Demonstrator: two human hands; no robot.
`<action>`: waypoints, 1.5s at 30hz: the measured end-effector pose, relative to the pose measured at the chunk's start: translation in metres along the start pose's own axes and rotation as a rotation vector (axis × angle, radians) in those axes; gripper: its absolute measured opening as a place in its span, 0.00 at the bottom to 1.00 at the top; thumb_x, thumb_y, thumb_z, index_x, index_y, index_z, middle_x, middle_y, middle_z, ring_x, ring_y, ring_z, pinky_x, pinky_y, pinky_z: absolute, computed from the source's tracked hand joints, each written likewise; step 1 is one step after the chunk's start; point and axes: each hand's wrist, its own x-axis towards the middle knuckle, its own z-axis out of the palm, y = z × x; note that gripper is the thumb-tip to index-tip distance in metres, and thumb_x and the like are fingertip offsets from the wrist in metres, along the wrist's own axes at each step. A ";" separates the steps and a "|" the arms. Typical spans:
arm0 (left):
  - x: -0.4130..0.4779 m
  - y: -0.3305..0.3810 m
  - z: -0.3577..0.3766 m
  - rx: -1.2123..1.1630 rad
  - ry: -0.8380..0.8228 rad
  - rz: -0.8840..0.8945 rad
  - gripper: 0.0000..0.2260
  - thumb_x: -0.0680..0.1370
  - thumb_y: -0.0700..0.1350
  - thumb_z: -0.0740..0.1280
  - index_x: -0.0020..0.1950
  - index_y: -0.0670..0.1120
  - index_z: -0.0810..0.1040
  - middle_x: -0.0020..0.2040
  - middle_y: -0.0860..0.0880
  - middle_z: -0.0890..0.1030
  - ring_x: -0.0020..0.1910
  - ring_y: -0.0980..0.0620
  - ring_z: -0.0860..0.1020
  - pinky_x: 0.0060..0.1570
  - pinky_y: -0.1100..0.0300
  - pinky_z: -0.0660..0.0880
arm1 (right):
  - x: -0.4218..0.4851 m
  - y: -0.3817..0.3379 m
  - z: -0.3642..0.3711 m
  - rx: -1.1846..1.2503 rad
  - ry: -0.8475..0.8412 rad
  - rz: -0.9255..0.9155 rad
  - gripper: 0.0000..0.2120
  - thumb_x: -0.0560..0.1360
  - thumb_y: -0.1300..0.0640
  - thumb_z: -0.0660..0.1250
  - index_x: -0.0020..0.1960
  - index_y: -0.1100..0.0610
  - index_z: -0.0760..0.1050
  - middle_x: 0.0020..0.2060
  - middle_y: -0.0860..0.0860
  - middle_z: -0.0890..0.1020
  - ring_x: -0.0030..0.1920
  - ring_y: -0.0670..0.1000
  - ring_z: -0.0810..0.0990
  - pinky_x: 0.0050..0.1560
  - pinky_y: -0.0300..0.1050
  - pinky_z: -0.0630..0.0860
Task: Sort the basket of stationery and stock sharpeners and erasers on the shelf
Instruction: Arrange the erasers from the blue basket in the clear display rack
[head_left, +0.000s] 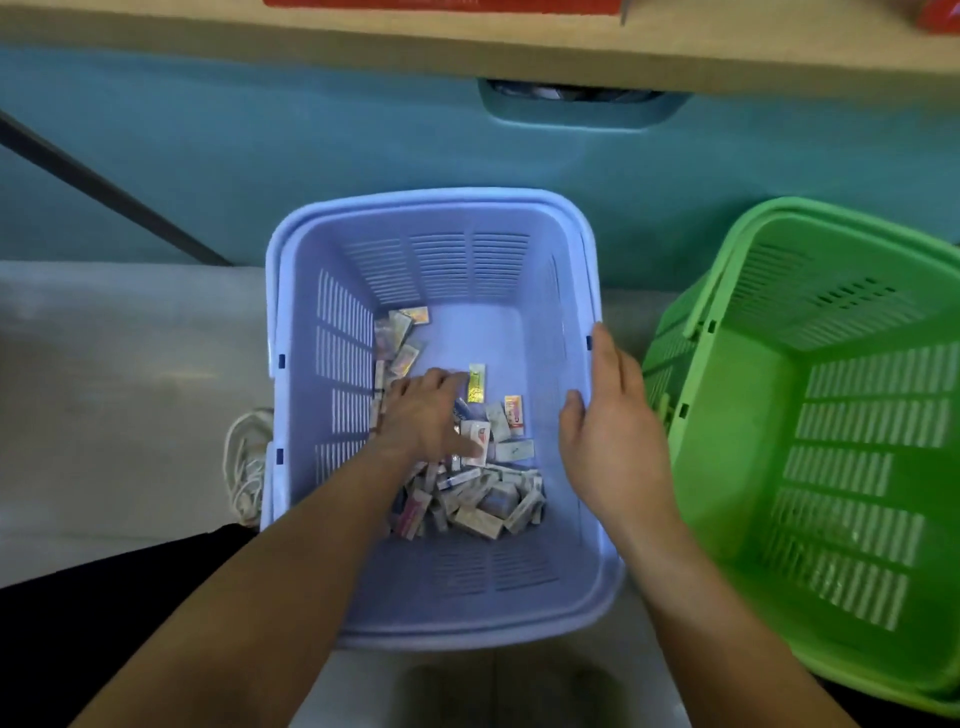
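Observation:
A lilac plastic basket (311, 291) stands on the floor in the middle of the view. Several small packets of stationery (483, 506) lie heaped on its floor, most near the front and along the left wall. My left hand (423, 415) reaches down inside, fingers spread flat over the packets, touching them. A gold-foil packet (476, 383) lies just past its fingertips. My right hand (610, 415) rests against the basket's right rim, fingers straight, thumb inside the wall.
An empty green basket (831, 467) stands tilted at the right, close beside the lilac one. A wooden shelf edge (467, 47) runs along the top above a teal panel. A coiled white cord (244, 462) lies left of the lilac basket.

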 end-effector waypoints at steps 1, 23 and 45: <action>0.004 0.000 -0.001 -0.041 -0.026 -0.005 0.45 0.65 0.65 0.77 0.77 0.54 0.63 0.73 0.48 0.68 0.72 0.42 0.66 0.70 0.48 0.61 | 0.000 0.000 0.000 -0.001 0.004 -0.002 0.30 0.82 0.58 0.61 0.81 0.57 0.54 0.74 0.58 0.66 0.50 0.63 0.81 0.43 0.50 0.75; 0.002 0.017 0.011 -0.387 -0.122 0.021 0.25 0.72 0.57 0.77 0.68 0.54 0.77 0.56 0.49 0.84 0.52 0.48 0.80 0.56 0.56 0.73 | -0.003 0.005 -0.003 0.040 -0.006 -0.068 0.30 0.82 0.56 0.61 0.81 0.56 0.54 0.72 0.56 0.69 0.55 0.60 0.78 0.47 0.48 0.75; -0.185 0.100 -0.178 -0.960 -0.005 0.275 0.15 0.72 0.51 0.78 0.57 0.51 0.84 0.53 0.44 0.85 0.53 0.40 0.82 0.57 0.41 0.76 | -0.031 -0.044 -0.102 0.902 -0.150 -0.108 0.02 0.76 0.51 0.74 0.44 0.47 0.82 0.49 0.52 0.82 0.45 0.54 0.84 0.49 0.57 0.82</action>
